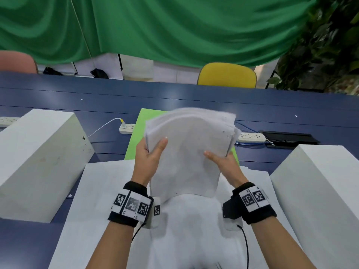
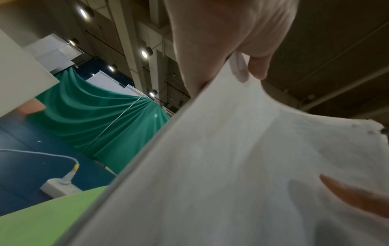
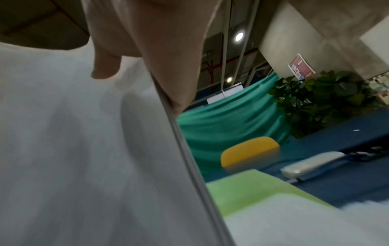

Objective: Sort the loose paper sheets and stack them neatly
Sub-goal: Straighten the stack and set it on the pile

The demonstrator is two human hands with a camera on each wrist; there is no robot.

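White paper stack [image 1: 189, 150] is in our grip above the green sheet [image 1: 136, 140]: left hand [image 1: 149, 154] and right hand [image 1: 223, 162] each clasp a side edge. Light and floppy, it bows upward, so we judge mid-edge holds best. Its long axis runs away from us.

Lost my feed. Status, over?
Both hands, left and right, grip paper stack, raised upright. Top edges fanned, uneven. Nothing in the way.

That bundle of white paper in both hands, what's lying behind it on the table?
Behind the paper bundle, held by the left hand and right hand, a green sheet lies on the blue table. Its middle is covered, so anything lying there is hidden.
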